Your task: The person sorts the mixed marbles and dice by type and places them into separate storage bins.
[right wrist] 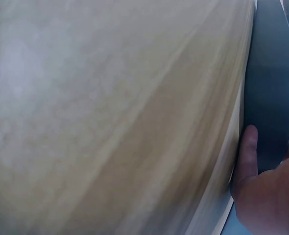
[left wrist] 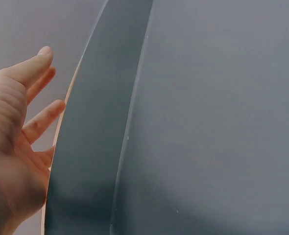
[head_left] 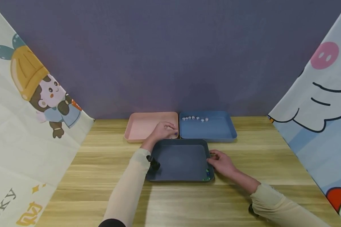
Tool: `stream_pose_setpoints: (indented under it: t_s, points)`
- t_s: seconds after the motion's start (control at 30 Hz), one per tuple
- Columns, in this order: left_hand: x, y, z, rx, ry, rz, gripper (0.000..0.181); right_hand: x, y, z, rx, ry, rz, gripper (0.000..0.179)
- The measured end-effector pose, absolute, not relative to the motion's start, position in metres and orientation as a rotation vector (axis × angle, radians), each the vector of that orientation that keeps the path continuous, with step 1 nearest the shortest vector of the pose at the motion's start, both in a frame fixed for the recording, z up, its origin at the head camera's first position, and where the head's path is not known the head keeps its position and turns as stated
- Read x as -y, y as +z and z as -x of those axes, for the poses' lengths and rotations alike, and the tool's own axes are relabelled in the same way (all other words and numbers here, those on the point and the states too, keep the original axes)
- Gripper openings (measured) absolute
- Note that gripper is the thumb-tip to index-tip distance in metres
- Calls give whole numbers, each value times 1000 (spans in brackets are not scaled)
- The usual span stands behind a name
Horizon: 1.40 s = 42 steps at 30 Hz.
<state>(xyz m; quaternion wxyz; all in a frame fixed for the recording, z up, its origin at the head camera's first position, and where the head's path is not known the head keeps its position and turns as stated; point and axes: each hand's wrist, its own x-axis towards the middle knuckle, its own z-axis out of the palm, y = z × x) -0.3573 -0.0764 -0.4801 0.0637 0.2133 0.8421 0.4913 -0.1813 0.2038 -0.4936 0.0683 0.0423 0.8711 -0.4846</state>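
Note:
My left hand (head_left: pixel 162 131) is over the front right corner of a pink tray (head_left: pixel 140 124). Its thumb and fingers are loosely spread in the left wrist view, and nothing shows between them. A tiny dark blue piece (head_left: pixel 176 134) lies by the fingertips, with small pale pieces near it, partly hidden. At the right rim of a dark grey tray (head_left: pixel 179 160), my right hand (head_left: pixel 223 163) grips the wall, thumb at the rim and fingers outside. Small blue and green pieces (head_left: pixel 207 172) sit in that tray's front right corner.
A blue tray (head_left: pixel 216 130) stands right of the pink one, with a row of several white dice (head_left: pixel 193 117) along its back. The trays stand on a wooden table (head_left: pixel 102 170) before a dark wall (head_left: pixel 173 56). Printed cloths (head_left: pixel 14 126) hang at both sides.

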Motion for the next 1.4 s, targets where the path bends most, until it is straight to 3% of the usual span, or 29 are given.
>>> stream_pose_setpoints:
  t_s: [0.17,0.43,0.8,0.93,1.4]
  points:
    - [77,-474,353,-2545,1458,-708,11,-203,-491,183,-2635,-1446,-114,43]
    - [69,-458,335,-2563,1207,-1015,15,-203,-490,184,-2638,-1420,-112,44]
    - [28,-438,297,-2353,671,-1328,10,-202,-494,183,-2606,-1456,-180,50]
    - [9,-440,284,-2343,439,-1447,5,-202,-493,183,-2593,-1454,-204,52]
    - [-30,-443,249,-2209,100,-1708,18,-201,-494,178,-2551,-1560,-171,49]
